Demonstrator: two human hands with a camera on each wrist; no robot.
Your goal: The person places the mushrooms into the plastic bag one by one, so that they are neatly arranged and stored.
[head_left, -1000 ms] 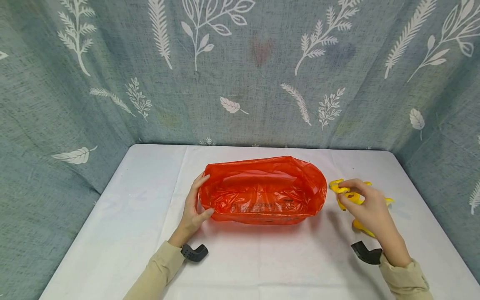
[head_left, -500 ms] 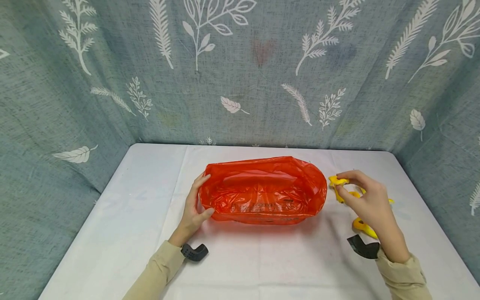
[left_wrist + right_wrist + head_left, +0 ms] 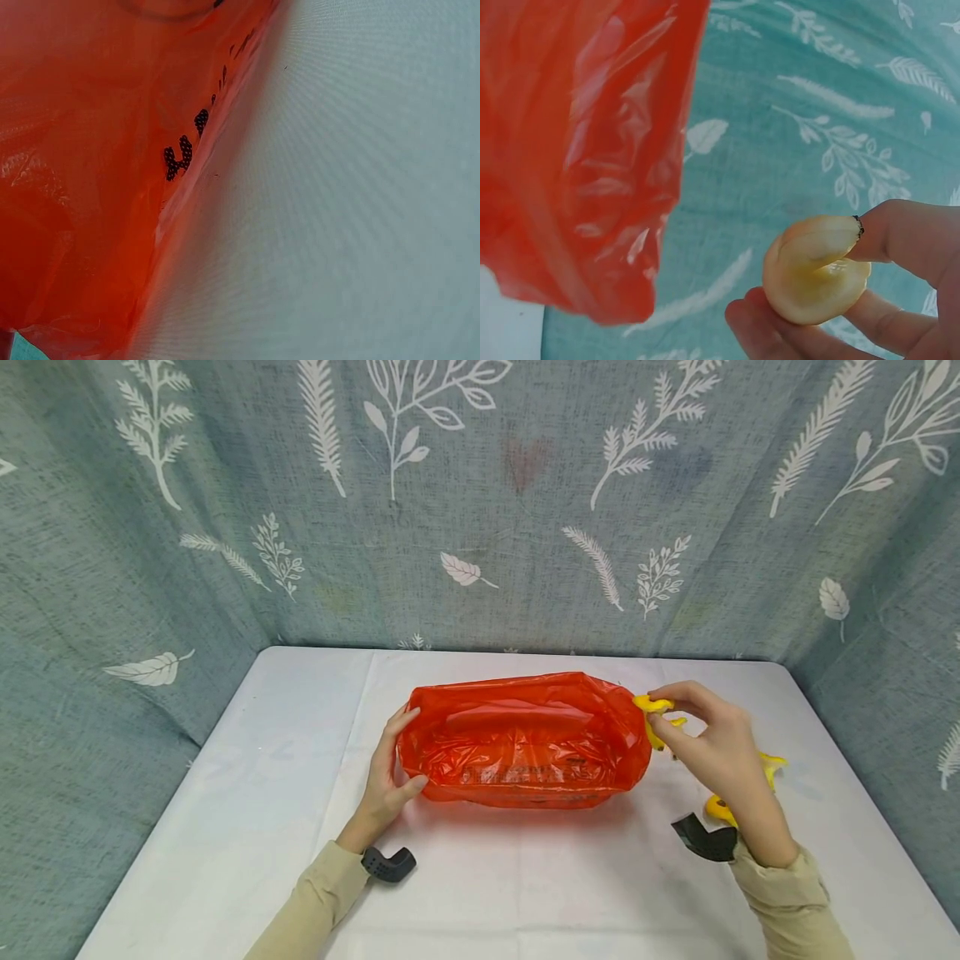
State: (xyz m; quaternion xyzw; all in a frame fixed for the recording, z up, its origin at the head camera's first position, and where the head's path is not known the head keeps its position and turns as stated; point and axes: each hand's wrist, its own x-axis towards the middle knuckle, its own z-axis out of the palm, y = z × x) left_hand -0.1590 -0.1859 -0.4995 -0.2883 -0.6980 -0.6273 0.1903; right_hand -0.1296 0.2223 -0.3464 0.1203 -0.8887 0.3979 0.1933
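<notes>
A red plastic bag point(image 3: 517, 797) stands on the table with its wide mouth facing up. My left hand point(image 3: 385, 789) grips its left end, thumb at the front rim and a finger at the back corner. At the bag's right end, my right hand point(image 3: 712, 735) pinches a yellow banana peel point(image 3: 651, 703) between thumb and fingers; part of the peel hangs below, overlapping the rim. In the right wrist view the held peel point(image 3: 810, 281) appears curled, with a dark edge by a finger. Black print marks the bag's side point(image 3: 97, 150) in the left wrist view.
More yellow peel pieces point(image 3: 770, 767) lie on the white-covered table point(image 3: 210, 827) near the right forearm, partly hidden by it. A green patterned curtain point(image 3: 480, 568) encloses the back and sides. Black wrist pieces point(image 3: 388, 865) sit at both wrists.
My right hand has lifted the peel from the pieces on the right and carried it left to the bag's right rim. The left hand and the bag have stayed in place.
</notes>
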